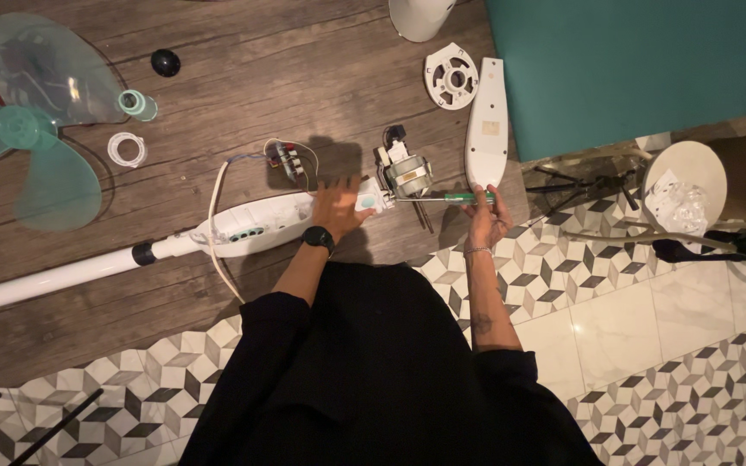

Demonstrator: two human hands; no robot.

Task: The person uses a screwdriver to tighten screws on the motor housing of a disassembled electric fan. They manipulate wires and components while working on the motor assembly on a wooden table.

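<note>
A dismantled white pedestal fan body [252, 226] lies across a wooden floor, its pole running to the lower left. My left hand [336, 210], with a black watch on the wrist, presses down on the fan's neck close to the exposed motor [407, 173]. My right hand [485, 216] grips a green-handled screwdriver [464, 198] whose shaft points left at the base of the motor. A bundle of wires with a switch block [287, 160] sticks up behind the fan body.
Translucent green fan blades [32, 121] lie at the far left with a green cap [137, 104], a white ring [126, 148] and a black knob [165, 62]. A long white cover [487, 121] and round white plate [452, 76] lie near a teal surface [632, 60]. Patterned tiles lie below.
</note>
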